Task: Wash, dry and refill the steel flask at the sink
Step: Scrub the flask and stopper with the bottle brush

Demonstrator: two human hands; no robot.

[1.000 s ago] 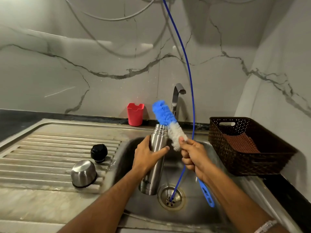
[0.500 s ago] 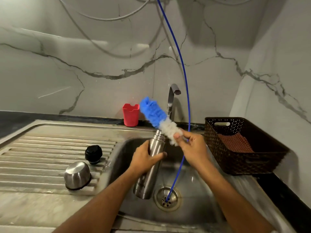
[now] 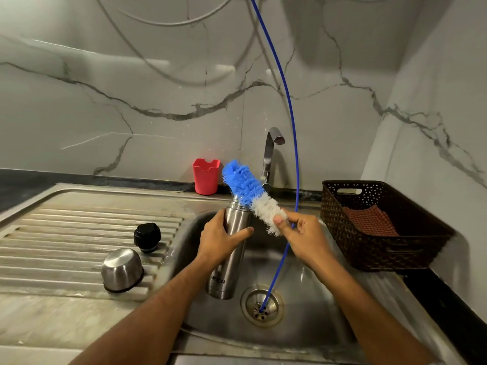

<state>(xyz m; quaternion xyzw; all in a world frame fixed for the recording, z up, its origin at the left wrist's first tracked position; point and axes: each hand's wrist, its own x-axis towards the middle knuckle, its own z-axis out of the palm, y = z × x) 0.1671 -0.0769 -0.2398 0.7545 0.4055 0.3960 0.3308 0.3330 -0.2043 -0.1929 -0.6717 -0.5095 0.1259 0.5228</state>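
Observation:
The open steel flask (image 3: 228, 270) stands tilted in the sink basin (image 3: 311, 291), and my left hand (image 3: 220, 239) grips its upper body. My right hand (image 3: 303, 237) pinches the bottle brush (image 3: 250, 191) at the base of its white bristles. The blue bristle tip points up and to the left, just above and behind the flask's mouth. The brush handle is hidden behind my right hand. On the draining board lie the flask's steel cup lid (image 3: 121, 270), upside down, and its black stopper (image 3: 147, 236).
The tap (image 3: 271, 154) rises behind the basin with no water running. A thin blue hose (image 3: 292, 122) hangs from above into the drain (image 3: 262, 305). A red holder (image 3: 206, 176) stands by the wall. At the right, a brown basket (image 3: 379, 248) holds a red cloth (image 3: 369, 221).
My right hand slid up the brush handle to the bristle base, and the handle dropped out of sight. The brush tilted flatter and moved slightly left over the flask mouth.

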